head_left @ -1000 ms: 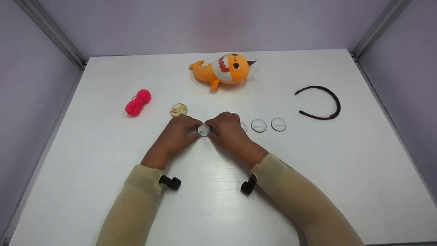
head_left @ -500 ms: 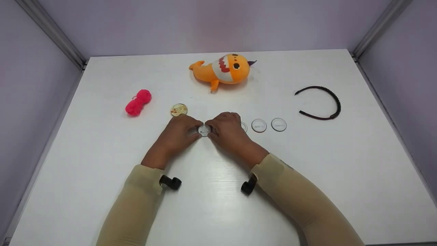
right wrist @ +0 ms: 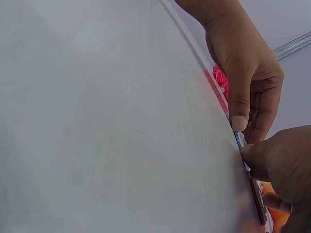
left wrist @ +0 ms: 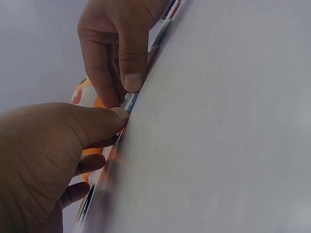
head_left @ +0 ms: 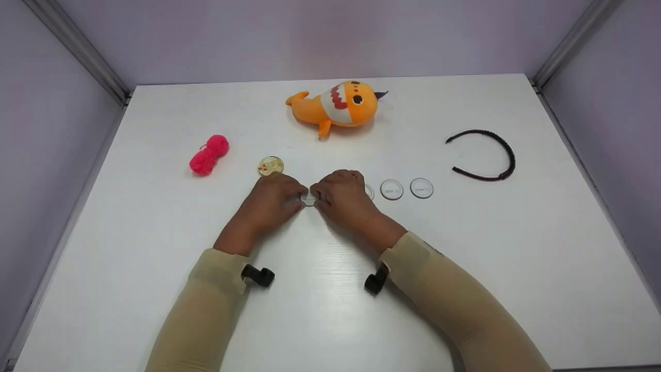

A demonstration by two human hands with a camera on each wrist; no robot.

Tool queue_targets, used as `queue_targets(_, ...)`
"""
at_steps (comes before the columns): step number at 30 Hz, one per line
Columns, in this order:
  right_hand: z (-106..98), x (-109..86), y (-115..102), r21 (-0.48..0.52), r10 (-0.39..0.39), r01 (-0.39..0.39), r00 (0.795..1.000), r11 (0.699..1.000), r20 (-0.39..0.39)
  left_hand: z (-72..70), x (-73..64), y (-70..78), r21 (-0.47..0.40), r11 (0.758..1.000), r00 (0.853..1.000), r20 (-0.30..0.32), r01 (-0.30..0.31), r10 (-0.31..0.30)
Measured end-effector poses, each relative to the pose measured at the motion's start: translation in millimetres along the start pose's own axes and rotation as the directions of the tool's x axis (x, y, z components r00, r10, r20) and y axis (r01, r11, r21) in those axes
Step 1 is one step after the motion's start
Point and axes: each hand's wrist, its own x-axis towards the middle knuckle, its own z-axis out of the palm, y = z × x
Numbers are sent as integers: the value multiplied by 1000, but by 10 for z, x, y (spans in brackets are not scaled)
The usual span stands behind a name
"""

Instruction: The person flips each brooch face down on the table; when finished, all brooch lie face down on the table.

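Both hands meet over a small round pin-back button badge (head_left: pixel 310 201) on the white table. My left hand (head_left: pixel 271 204) pinches its left edge between thumb and fingers; my right hand (head_left: pixel 342 200) pinches the right edge. The fingers cover much of its upper face. From the left wrist, the badge (left wrist: pixel 129 102) shows as a thin bluish rim between both thumbs, low at the table. Further badges, a half-hidden one (head_left: pixel 369 192), a middle one (head_left: pixel 392 190) and an outer one (head_left: pixel 422 188), lie in a row right of my right hand. A yellow patterned badge (head_left: pixel 270 166) lies just beyond my left hand.
An orange plush shark (head_left: pixel 335 106) lies at the back of the table. A pink yarn skein (head_left: pixel 209 155) is at left, and a dark headband (head_left: pixel 508 155) at right. Pale walls (head_left: pixel 320 41) stand around the table's back and sides.
The fingertips of both hands have shifted slightly inward over the badge, so less of its face shows now. Arms and other things stay where they were.
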Motion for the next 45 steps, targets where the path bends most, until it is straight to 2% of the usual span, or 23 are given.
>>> queue_targets(3, -7, 1, -2, -14, -1, 1, 1000, 1000, 5, -2, -5, -1, 26, 999, 1000, -1, -20, 20)
queue_targets(11, -13, 5, 1, -43, -5, 6, 1000, 999, 15, -25, -13, 13, 11, 1000, 1000, 4, -2, 2)
queue_targets(20, -5, -6, 11, -24, 2, -2, 1000, 1000, 8, -16, -4, 7, 47, 998, 999, 4, -32, 32)
queue_targets(25, -10, -9, 10, -25, 13, -12, 1000, 1000, 15, -26, 2, 1, 18, 1000, 1000, 15, -15, 15)
queue_targets(30, -19, -15, 0, -6, 28, -28, 999, 1000, 28, -93, -22, -54, -76, 995, 997, -20, 70, -71)
queue_targets(36, -4, -12, 6, -17, 24, -23, 999, 1000, 31, -212, -57, -203, -130, 973, 978, -62, 191, -200)
queue_targets(42, 1, -5, 9, -1, 27, -27, 999, 1000, 23, -293, -68, -375, -158, 928, 936, -50, 336, -348)
queue_targets(45, -6, -2, 2, 7, 32, -32, 999, 999, 25, -318, -82, -456, -153, 910, 918, -29, 386, -395)
